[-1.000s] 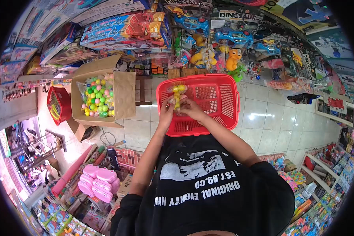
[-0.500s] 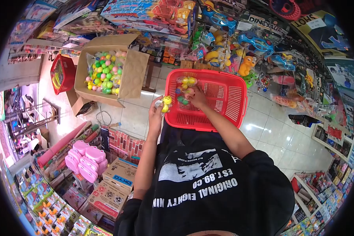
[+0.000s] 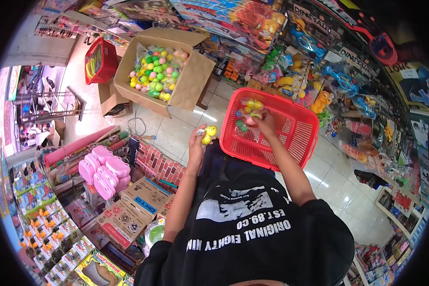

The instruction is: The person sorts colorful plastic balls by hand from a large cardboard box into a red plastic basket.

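Yellow balls (image 3: 209, 135) in clear wrapping are held in my left hand (image 3: 196, 142), its fingers closed around them beside the basket's left edge. My right hand (image 3: 266, 123) reaches inside the red plastic basket (image 3: 298, 157), fingers bent against small wrapped balls. Yellow balls (image 3: 254, 104) lie above those fingers, and green balls (image 3: 241, 126) sit to their left, all within the basket's left part. Whether the right fingers grip a pink ball (image 3: 250, 120) or only touch it is hard to tell.
An open cardboard box (image 3: 192, 81) of colourful balls (image 3: 159, 71) stands at upper left, near a smaller red basket (image 3: 101, 62). Packaged toys (image 3: 321, 101) line the right side. Pink containers (image 3: 105, 171) and cartons (image 3: 124, 221) are at lower left.
The camera view has turned, shifting the basket and box rightward in the picture. My left hand still holds the yellow balls, now a little farther from the basket; my right hand remains inside it.
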{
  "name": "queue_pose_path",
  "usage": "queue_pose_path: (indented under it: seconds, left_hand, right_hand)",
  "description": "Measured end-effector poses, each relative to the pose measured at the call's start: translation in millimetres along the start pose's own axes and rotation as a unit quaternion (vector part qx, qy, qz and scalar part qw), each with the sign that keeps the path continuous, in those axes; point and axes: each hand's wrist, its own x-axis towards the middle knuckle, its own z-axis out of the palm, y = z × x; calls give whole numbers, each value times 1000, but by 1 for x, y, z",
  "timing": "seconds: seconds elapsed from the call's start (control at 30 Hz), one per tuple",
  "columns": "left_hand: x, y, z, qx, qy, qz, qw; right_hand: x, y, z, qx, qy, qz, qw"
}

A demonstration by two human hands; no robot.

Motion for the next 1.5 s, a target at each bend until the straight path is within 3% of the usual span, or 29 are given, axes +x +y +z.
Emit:
queue_pose_path:
  seconds: [0.07,0.1,0.17,0.2,0.33,0.4,0.57,0.63,0.77,0.8,0.93,1.03,1.17,1.23,1.3,1.37,1.4,1.43,1.5]
  left_hand:
    - [1,5,-8,-39,4,1,999]
    - [1,7,-12,-73,5,-4,997]
    - [8,11,-26,-110,-9,-7,994]
    - [9,13,-32,-144,-20,-18,989]
    - [15,30,-55,-50,-19,24,998]
    - [16,42,-72,-50,-12,26,998]
    - [24,79,-148,-14,-40,23,999]
    - [23,91,-180,-1,-32,36,999]
    - [26,104,-248,-9,-25,17,1000]
    - [25,108,-261,-10,-29,23,999]
    - [23,121,-301,-13,-33,24,999]
    - [36,123,-317,-16,-35,18,999]
    - [65,135,-320,-19,-55,24,998]
    - [83,145,-318,-23,-67,18,997]
    - [100,158,-313,-23,-75,9,997]
    - [117,177,-305,-46,-74,26,996]
    - [127,184,-307,-27,-87,22,996]
    - [140,192,-306,-22,-90,19,996]
    - [159,206,-301,58,-92,44,993]
  right_hand:
    - [-5,-19,-8,163,-12,66,984]
    - [-9,-30,-9,160,-14,62,985]
    - [-16,-60,-14,330,-107,67,936]
    - [-29,-104,-18,355,-154,137,912]
    - [-39,-161,8,364,-172,198,894]
    - [-38,-179,37,361,-265,131,884]
    - [-49,-214,133,345,-266,90,896]
    - [-62,-226,173,297,-231,83,923]
    - [-73,-242,237,223,-259,125,932]
    - [-80,-260,246,137,-250,123,951]
    - [-81,-263,291,126,-230,62,963]
    - [-77,-281,299,54,-236,91,966]
    - [-50,-276,304,49,-217,82,971]
    - [-30,-274,308,128,-136,117,975]
    - [-3,-265,306,126,-136,132,974]
    - [24,-249,312,8,-104,-55,993]
    - [30,-258,312,-120,-74,-99,985]
    - [46,-255,312,-117,-70,-95,986]
    - [71,-253,312,-322,-150,-184,916]
